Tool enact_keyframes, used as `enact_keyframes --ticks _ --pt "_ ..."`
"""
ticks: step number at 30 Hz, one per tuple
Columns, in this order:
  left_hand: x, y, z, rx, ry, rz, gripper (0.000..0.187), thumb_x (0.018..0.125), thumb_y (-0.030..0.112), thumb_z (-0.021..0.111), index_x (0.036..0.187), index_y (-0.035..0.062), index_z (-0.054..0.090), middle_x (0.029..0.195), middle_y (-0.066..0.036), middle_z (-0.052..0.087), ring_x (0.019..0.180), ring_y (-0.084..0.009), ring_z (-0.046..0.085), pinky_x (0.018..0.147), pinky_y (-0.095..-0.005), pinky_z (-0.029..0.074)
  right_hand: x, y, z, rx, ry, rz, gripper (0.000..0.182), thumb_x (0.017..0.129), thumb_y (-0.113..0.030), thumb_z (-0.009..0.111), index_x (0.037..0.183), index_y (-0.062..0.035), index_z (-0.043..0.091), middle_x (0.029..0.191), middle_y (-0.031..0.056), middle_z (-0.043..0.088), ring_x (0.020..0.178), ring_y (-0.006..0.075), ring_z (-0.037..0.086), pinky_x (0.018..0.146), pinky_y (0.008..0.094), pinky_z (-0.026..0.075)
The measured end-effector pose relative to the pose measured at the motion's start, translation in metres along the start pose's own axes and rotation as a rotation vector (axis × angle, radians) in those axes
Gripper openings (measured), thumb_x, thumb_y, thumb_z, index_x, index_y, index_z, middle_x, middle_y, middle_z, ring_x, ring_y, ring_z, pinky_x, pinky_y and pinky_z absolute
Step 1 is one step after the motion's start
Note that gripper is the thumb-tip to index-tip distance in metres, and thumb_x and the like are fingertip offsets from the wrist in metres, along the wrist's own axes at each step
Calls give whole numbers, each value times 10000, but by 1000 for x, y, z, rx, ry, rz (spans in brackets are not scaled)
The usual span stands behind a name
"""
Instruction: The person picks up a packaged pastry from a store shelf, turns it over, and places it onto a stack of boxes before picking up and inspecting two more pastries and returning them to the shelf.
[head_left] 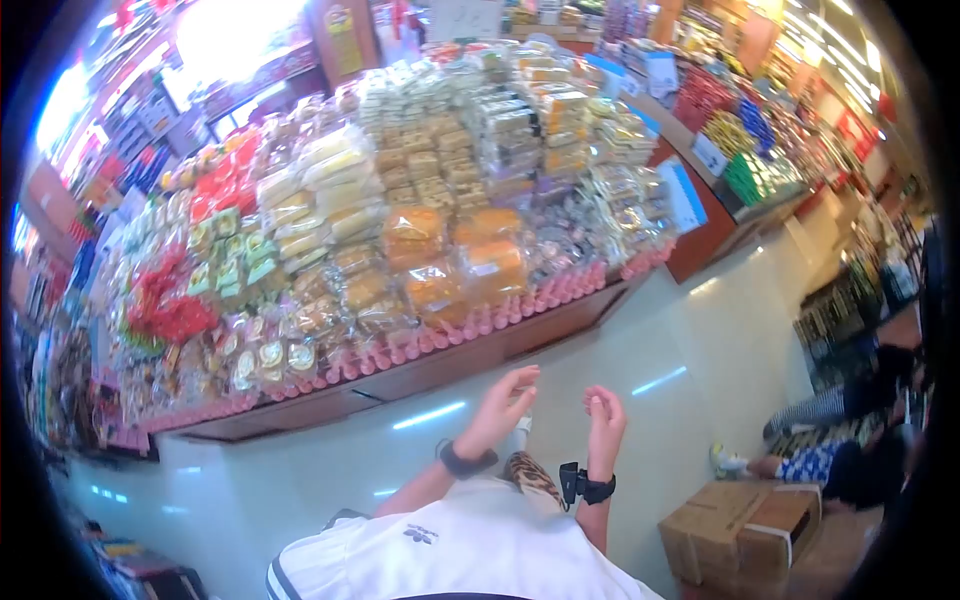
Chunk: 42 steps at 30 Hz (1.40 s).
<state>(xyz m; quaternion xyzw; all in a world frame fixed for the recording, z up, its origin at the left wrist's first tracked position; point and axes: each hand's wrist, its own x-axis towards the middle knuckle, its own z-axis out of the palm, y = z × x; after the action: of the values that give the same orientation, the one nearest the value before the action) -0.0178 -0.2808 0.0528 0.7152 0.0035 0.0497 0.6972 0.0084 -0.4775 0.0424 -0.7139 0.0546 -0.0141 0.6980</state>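
Note:
My left hand (500, 408) hovers in front of the display counter, thumb apart from the stretched fingers, with nothing in it. To its right, my right hand (606, 415) is also raised, its fingers loosely bent and no object visible in them. Both wrists carry dark bands, and a small black device (571, 484) sits on the right one. Closest beyond my hands are packs of orange-brown bread (492, 268) in clear wrap at the counter's front edge. Neither hand touches the goods.
Wrapped snacks fill the counter, edged by a pink scalloped trim (440, 342). Shiny floor tiles (655, 345) lie below. Cardboard boxes (715, 530) stand at lower right beside a person in patterned blue shorts (815, 464). Another goods stand (745, 205) continues at right.

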Motion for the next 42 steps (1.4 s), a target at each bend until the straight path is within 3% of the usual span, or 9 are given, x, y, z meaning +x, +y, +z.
enact_keyframes --ticks 6,11,16,22,28,33,36,39,42 --pt "46 7 -8 14 257 15 343 932 59 556 1269 0 526 1224 -121 607 1120 -216 593 948 -329 472 85 -8 20 24 -240 -34 256 963 -106 512 1173 26 578 1078 113 657 984 179 625 912 302 482" --pt "90 8 -14 42 382 55 349 948 38 529 1293 -10 500 1203 -87 603 1101 -149 574 922 -280 455 154 -37 22 32 -310 -88 256 971 -117 504 1178 10 585 1098 107 659 974 165 628 849 282 489" --pt "114 4 -5 54 541 38 353 924 55 568 1268 -15 533 1144 -107 640 1023 -167 604 898 -294 475 203 -24 17 51 -368 -75 242 972 -119 506 1157 4 602 1062 94 671 922 150 632 806 270 492" --pt "131 1 -3 85 572 -5 342 929 45 560 1264 -14 527 1114 -104 641 992 -170 612 888 -291 481 227 -9 16 104 -392 54 240 971 -98 515 1161 33 584 1072 102 657 939 156 610 871 278 480" --pt "146 13 -23 -49 547 -12 332 962 61 525 1287 -6 505 1120 -79 625 991 -96 577 821 -232 473 238 -12 37 98 -443 71 244 967 -99 525 1161 36 585 1079 85 655 938 142 601 850 274 474" --pt "154 8 -55 -2 590 -54 333 958 57 524 1284 -12 506 1159 -99 614 1035 -132 585 849 -255 483 242 -19 68 58 -469 41 262 968 -103 525 1180 42 575 1079 92 654 962 154 604 880 278 467" --pt "160 -14 -90 58 619 -3 336 944 58 536 1271 -15 513 1163 -111 613 1038 -161 593 869 -284 488 237 -13 95 59 -474 -28 268 967 -139 536 1188 3 590 1080 71 664 923 131 624 799 259 479" --pt "171 -18 -131 98 650 32 331 928 57 551 1251 -13 527 1162 -114 612 1034 -178 595 885 -302 485 232 -13 129 16 -472 45 291 966 -112 535 1208 48 559 1126 115 636 1037 175 598 922 286 458" --pt "176 -5 -179 262 661 19 325 935 52 550 1252 -12 521 1256 -128 565 1081 -180 584 909 -288 477 226 -12 177 -4 -536 -8 302 957 -112 552 1214 46 557 1150 117 628 1051 167 594 921 286 464"
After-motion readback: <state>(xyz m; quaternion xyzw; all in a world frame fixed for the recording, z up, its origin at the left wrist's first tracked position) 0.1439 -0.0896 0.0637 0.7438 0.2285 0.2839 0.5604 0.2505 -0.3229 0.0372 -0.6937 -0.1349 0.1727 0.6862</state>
